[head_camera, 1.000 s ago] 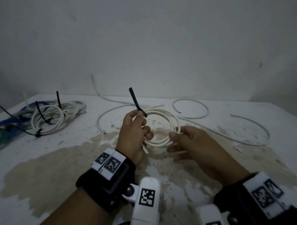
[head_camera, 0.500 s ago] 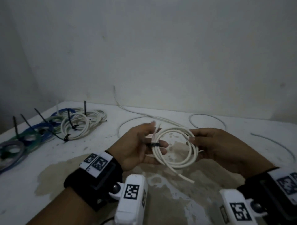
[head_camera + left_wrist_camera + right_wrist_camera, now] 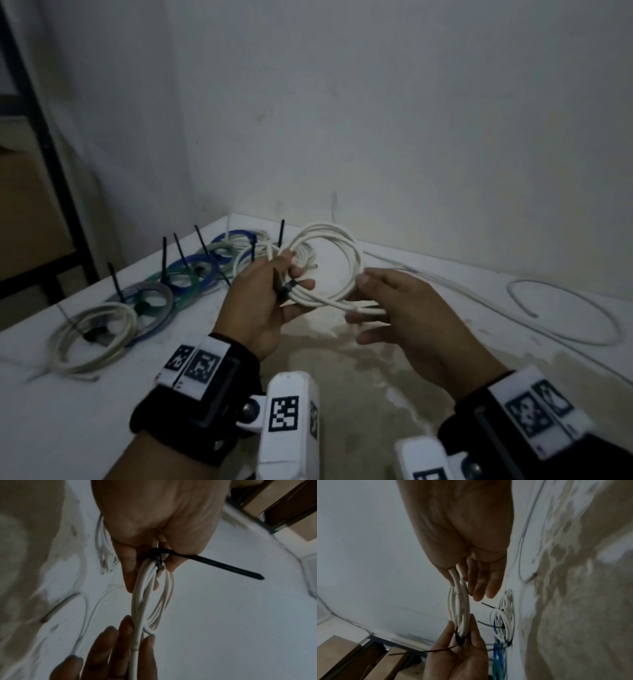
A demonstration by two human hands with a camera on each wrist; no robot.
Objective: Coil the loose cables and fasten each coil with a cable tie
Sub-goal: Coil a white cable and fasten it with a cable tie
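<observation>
Now my left hand (image 3: 263,301) pinches the coil (image 3: 329,270) at its tie (image 3: 202,563); my right hand (image 3: 394,308), loose-fingered, steadies it. I'd set it beside the finished coils (image 3: 147,294).

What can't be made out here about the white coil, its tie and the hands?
- Black cable tie lock: left wrist view, left hand fingers cover it, so tightness is unclear.
- Right hand contact on the white coil: head view blurred; the right wrist view suggests the thumb presses the strands.
- Finished coils: head view, blurred, count unsure.
- Loose cable: its ends are indistinct.
</observation>
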